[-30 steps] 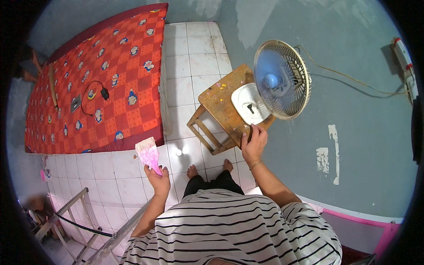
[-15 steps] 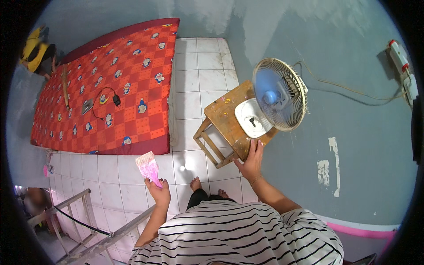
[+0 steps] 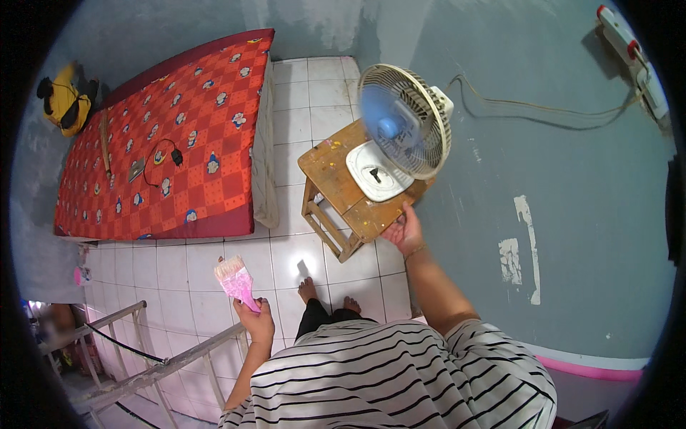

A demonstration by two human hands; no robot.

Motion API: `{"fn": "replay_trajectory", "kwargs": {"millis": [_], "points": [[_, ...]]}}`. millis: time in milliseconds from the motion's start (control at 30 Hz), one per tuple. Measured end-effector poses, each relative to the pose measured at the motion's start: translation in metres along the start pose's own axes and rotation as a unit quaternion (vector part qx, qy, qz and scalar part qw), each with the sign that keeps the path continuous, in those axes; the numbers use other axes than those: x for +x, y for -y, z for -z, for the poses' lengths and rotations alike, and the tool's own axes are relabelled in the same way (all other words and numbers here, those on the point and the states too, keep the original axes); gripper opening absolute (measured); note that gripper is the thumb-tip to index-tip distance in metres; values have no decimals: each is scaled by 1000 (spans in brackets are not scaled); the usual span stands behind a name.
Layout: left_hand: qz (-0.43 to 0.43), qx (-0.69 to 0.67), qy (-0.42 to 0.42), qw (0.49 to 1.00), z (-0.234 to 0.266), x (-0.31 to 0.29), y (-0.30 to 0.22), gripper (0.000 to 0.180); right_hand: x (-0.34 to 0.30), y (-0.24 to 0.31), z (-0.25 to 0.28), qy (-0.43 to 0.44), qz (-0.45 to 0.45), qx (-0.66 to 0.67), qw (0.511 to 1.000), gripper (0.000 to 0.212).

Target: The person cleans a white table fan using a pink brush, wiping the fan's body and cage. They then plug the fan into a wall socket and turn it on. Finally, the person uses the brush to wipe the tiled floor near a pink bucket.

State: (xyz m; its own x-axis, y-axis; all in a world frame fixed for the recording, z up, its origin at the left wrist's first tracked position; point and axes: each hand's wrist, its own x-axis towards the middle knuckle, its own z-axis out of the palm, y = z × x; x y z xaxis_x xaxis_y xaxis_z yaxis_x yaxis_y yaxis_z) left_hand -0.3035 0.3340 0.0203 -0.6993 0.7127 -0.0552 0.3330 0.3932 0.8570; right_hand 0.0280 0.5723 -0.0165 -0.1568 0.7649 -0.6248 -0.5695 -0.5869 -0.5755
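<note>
My left hand (image 3: 259, 322) is closed round the pink handle of a wide paintbrush (image 3: 237, 282). The brush's pale bristles point up and away from me. At the near right corner of a low wooden stool (image 3: 330, 175), my right hand (image 3: 406, 232) grips the edge, with some fingers hidden beneath the top. On the stool stands an electric fan (image 3: 407, 121) with a white base and a cream cage. Its blue blades look blurred.
A bed with a red patterned mattress (image 3: 207, 143) fills the far left. A cord runs from the fan to a power strip (image 3: 632, 61) on the grey wall. A metal railing (image 3: 168, 357) stands near left. At the lower left rim, a person (image 3: 61, 318) shows.
My right hand has shifted from lying partly on the stool top to its corner and side. The view has moved slightly. The paintbrush stays in my left hand.
</note>
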Motion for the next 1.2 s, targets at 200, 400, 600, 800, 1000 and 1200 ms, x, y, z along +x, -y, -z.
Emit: {"fn": "replay_trajectory", "kwargs": {"millis": [200, 400, 600, 800, 1000, 1200], "points": [[-29, -4, -27, 999, 7, -25, 39, 20, 37, 51, 15, -115, 44, 55, 991, 44], [-6, -10, -51, 999, 28, -45, 21, 15, 39, 41, 0, -189, 82, 3, 979, 34], [3, -57, -80, 995, 32, -60, 34, 24, 29, 26, 4, -197, 99, -12, 975, 37], [14, -34, -96, 995, 29, -66, 37, 12, 24, 19, 4, -221, 79, -5, 972, 39], [9, 3, -77, 997, 37, -58, 42, 13, 14, 2, 5, -220, 84, 1, 972, 36], [-54, 38, -68, 996, 53, -28, 63, 22, 16, 2, 21, -185, 96, -13, 978, 36]]}}
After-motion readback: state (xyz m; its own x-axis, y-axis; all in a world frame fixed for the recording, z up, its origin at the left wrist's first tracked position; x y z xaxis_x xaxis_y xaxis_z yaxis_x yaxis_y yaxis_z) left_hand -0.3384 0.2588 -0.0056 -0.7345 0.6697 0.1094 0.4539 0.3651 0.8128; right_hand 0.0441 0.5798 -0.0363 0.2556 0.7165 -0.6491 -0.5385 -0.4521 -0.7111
